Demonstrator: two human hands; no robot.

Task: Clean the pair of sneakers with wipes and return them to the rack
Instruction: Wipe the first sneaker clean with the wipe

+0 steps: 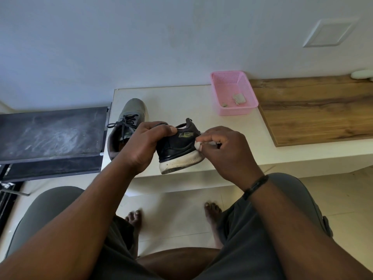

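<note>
My left hand (144,145) grips a dark sneaker (177,147) by its collar and holds it on its side above the front edge of the white ledge (181,104). Its white sole faces down and looks dirty. My right hand (224,152) pinches a small white wipe (198,145) against the sneaker's heel. The other sneaker (129,124), grey with black laces, lies on the ledge just behind my left hand.
A pink mesh basket (234,93) with used wipes in it stands at the back of the ledge. To the right lies a wooden board (314,110). A dark shoe rack (50,136) stands at the left. My knees and bare feet are below.
</note>
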